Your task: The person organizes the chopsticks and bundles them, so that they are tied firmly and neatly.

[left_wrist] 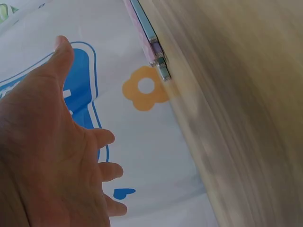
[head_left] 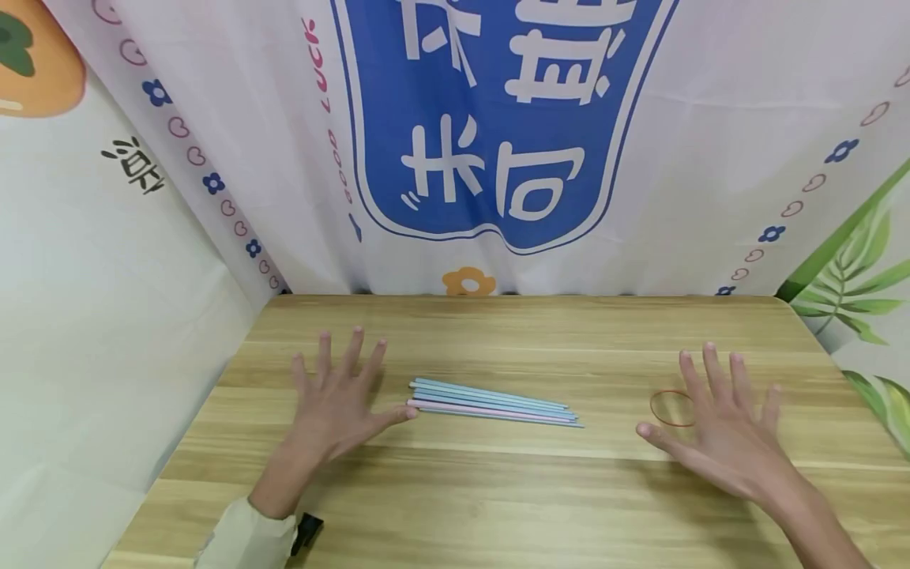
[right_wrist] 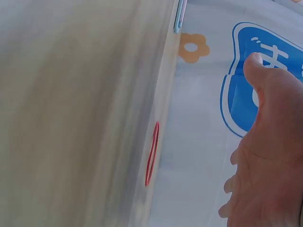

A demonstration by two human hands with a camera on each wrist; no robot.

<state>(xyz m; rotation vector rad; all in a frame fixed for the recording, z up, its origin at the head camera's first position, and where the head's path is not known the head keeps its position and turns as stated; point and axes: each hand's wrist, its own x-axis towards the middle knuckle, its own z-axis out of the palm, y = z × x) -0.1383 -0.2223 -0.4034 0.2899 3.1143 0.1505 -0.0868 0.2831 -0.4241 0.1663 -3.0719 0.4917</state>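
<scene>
Head view, sticks [head_left: 494, 401], "GOOD LUCK" cloth [head_left: 490, 118]

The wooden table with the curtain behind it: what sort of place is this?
Probably a small indoor corner set up for tabletop handwork, though I can't be sure: a wood-grain table bearing thin sticks, a printed curtain hanging close behind, and a leaf-print covering at one side.

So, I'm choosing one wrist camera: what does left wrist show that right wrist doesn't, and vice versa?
Only left wrist shows the left hand and a small blue mark on the cloth.

Only right wrist shows the right hand and the red loop.

Both show part of the sticks, the tabletop, the orange flower and the blue emblem.
</scene>
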